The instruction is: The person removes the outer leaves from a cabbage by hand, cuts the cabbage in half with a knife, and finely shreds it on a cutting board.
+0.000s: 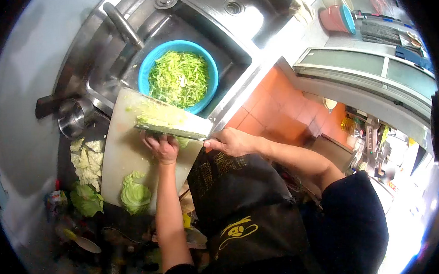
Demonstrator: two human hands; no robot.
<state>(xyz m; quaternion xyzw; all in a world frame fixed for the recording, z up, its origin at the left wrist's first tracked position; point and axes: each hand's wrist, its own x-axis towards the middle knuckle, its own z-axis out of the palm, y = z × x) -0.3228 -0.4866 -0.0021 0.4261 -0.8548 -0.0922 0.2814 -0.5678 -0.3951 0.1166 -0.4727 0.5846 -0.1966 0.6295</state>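
My right hand (229,141) is closed around the handle of a kitchen knife (170,131), whose wide blade lies across the white cutting board (117,156). My left hand (162,148) is close behind the blade with its fingers bent, over a piece of cabbage (183,142) that shows just to its right; the fingertips are partly hidden. Shredded cabbage (162,114) is heaped along the blade's far side. Beyond the board, a blue basket (143,74) full of shredded cabbage (180,77) stands in the sink. A cut cabbage chunk (135,193) lies at the board's near edge.
The metal sink (215,49) has a faucet (122,24) reaching over it. Left of the board are a metal pot (74,119), pale cabbage pieces (88,162) and a green cabbage leaf (86,198). A pink bucket (334,20) stands at the upper right, beyond the orange tiled floor (271,98).
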